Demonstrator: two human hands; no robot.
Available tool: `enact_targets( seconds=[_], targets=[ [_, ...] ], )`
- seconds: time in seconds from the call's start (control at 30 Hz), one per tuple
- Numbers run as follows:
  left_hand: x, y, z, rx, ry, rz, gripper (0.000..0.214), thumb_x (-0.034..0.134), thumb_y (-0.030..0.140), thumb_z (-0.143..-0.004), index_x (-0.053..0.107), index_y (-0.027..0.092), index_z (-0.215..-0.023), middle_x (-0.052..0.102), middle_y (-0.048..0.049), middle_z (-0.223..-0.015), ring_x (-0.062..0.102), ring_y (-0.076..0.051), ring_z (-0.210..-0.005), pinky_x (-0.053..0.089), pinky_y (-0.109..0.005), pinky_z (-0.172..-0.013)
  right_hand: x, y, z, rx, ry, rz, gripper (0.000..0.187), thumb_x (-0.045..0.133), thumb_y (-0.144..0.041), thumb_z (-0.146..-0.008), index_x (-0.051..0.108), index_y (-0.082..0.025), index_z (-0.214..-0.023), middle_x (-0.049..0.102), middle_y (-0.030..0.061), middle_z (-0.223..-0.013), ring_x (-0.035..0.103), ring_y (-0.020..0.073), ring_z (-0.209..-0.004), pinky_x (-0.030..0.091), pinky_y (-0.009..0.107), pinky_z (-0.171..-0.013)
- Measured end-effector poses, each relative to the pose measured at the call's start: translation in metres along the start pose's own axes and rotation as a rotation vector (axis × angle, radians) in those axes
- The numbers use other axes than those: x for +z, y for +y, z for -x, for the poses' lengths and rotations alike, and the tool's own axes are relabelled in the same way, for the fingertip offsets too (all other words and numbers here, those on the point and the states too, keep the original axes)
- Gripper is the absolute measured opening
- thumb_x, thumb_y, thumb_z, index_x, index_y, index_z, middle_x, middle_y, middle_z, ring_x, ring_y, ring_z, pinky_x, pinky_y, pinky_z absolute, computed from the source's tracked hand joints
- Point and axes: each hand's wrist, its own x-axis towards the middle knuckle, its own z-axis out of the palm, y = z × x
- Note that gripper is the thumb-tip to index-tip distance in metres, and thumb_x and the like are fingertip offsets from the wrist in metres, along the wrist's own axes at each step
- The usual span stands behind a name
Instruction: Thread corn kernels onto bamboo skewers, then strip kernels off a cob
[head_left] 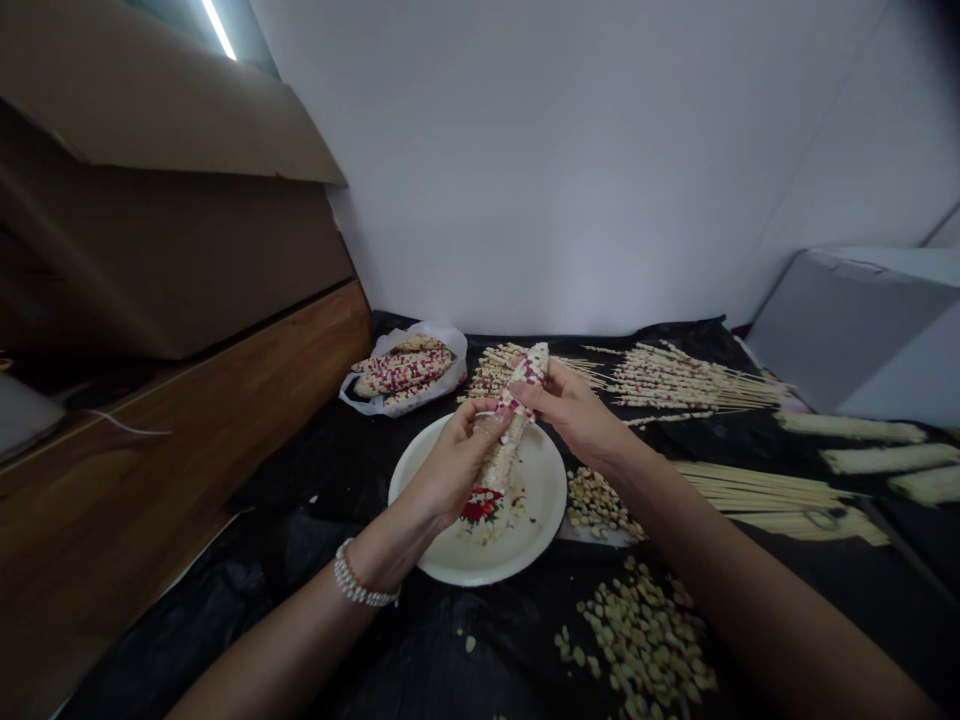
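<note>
Between my two hands, a corn cob (pixel 531 378) with white and dark red kernels tilts over a white bowl (pixel 409 470). Its lower part is stripped to bare cob, while kernels still cover the upper part. My left hand (pixel 466 450) pinches the cob around its middle from the left. Around the upper part, my right hand (pixel 564 402) grips from the right, with the thumb on the kernels. A few loose bits lie in the bowl beside a red printed flower (pixel 481 506).
A plastic bag (pixel 457 355) of corn cobs sits behind the bowl. Kernel-covered skewers (pixel 667 378) lie at the back right, near bare sticks (pixel 780 492) and stripped cobs (pixel 885 458). Loose kernels (pixel 600 500) and pale seeds (pixel 649 640) are nearer. A cardboard box (pixel 225 250) stands left.
</note>
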Motion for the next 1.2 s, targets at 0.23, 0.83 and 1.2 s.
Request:
enact_targets(
  seconds=[0.23,0.83,1.2],
  targets=[
    [-0.001,-0.002,0.001,0.028,-0.003,-0.03,0.025,0.065,0.033,-0.082,0.054,0.021,-0.102,0.063,0.0001,-0.082,0.059,-0.012,-0.07,0.046,-0.026,-0.069,0.001,0.0,0.0,-0.011,0.0,0.016,0.033,0.074,-0.039,-0.07,0.053,-0.023,-0.09,0.058,0.0003,-0.083,0.055,0.0161,-0.077,0.048,0.032,-0.071],
    [0.0,0.006,0.003,-0.061,0.012,0.058,0.037,0.052,0.009,-0.062,0.055,0.022,-0.097,0.054,0.0034,-0.074,0.051,-0.011,-0.062,0.042,-0.025,-0.06,0.002,-0.002,0.003,-0.046,0.0,0.073,0.031,0.074,-0.037,-0.07,0.052,-0.023,-0.087,0.058,0.0011,-0.083,0.055,0.0177,-0.077,0.048,0.034,-0.072],
    [0.001,0.006,0.003,-0.075,0.034,0.06,0.018,0.06,0.02,-0.073,0.058,0.021,-0.091,0.058,0.0013,-0.079,0.055,-0.014,-0.071,0.042,-0.027,-0.066,0.001,-0.003,0.003,-0.055,-0.004,0.059,0.033,0.075,-0.035,-0.069,0.054,-0.024,-0.093,0.059,0.0006,-0.085,0.056,0.0183,-0.082,0.048,0.034,-0.075]
  ],
)
